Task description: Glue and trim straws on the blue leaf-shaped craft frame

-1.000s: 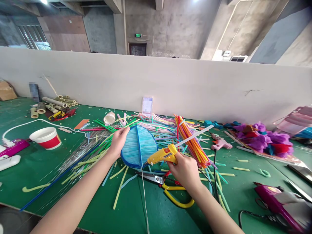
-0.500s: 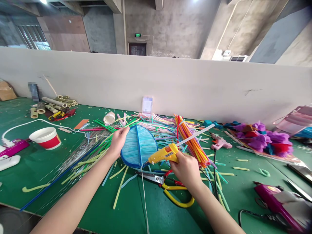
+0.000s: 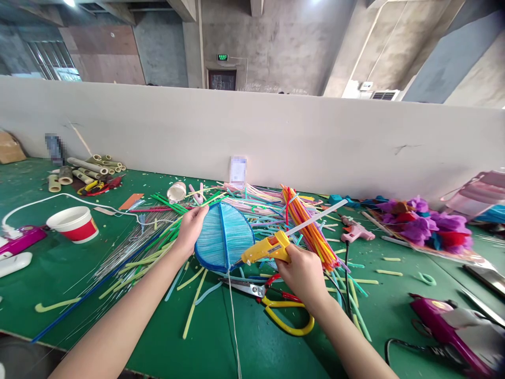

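My left hand (image 3: 192, 226) pinches the upper left edge of a round blue fan-like piece (image 3: 213, 237), strung with light-blue strands and edged in darker blue. A darker strip runs down its middle, and thin wires (image 3: 233, 326) trail from its lower end. In my right hand (image 3: 303, 271) is a yellow hot glue gun (image 3: 266, 248) with a clear glue stick (image 3: 317, 217) sticking out of its back. The gun's nozzle points left, at the lower right rim of the blue piece; whether it touches cannot be told. Below lie scissors (image 3: 290, 318) with yellow and red handles.
A bundle of orange and yellow pipe cleaners (image 3: 310, 229) lies right of centre, beside a pink glue gun (image 3: 357, 230). Left are a paper cup (image 3: 74, 225) and loose wires (image 3: 128, 247). Purple flowers (image 3: 424, 223) and a purple power strip (image 3: 453, 326) are at right.
Almost nothing differs. The yellow glue gun's nozzle has shifted very slightly at the lower rim of the blue piece; both hands keep their hold.
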The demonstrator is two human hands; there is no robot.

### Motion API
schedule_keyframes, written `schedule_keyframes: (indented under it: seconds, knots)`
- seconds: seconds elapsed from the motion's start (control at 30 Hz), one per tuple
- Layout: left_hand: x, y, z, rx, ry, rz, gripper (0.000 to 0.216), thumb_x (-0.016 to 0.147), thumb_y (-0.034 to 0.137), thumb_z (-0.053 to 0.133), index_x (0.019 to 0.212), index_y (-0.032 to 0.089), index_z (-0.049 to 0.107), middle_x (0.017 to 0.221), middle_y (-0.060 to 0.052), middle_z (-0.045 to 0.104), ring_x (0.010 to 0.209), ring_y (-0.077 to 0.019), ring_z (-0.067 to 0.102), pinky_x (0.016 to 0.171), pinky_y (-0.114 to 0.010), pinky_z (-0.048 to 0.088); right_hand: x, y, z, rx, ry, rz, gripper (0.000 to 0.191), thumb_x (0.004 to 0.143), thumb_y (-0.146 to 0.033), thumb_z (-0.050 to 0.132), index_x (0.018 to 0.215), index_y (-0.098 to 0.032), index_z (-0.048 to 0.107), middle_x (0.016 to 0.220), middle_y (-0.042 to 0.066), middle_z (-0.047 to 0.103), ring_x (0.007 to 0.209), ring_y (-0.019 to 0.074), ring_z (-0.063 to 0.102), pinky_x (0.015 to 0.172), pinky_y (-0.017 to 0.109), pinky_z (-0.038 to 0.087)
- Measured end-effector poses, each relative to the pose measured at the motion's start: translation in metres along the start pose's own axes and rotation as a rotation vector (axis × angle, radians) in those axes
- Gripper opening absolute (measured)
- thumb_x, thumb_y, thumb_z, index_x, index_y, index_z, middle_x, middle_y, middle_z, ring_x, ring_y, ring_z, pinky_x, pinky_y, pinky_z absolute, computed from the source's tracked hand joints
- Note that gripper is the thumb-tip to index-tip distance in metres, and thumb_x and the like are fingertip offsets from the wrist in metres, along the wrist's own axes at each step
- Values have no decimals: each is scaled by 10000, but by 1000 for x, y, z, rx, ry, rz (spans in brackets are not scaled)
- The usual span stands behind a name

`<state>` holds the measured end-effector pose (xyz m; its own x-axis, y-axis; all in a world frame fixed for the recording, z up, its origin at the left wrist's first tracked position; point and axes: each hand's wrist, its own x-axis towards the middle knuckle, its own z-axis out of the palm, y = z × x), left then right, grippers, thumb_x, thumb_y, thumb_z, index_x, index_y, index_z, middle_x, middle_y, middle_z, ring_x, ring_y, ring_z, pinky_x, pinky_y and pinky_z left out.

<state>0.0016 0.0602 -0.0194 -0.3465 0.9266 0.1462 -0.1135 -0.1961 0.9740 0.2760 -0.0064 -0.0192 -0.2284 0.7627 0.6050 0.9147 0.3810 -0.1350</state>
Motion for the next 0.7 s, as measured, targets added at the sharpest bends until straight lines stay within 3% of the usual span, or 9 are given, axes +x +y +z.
schedule_keyframes:
  seconds: [0.7]
  knots:
    - [0,1,1,-26,-7,-19,377,690,523,751,694,161,645,607,27,570,576,-126,474,558,-230,353,2,7,-2,-92,22,42,99,726,-178,512,642,-198,561,531,17,612,455,150,566,470,232,256]
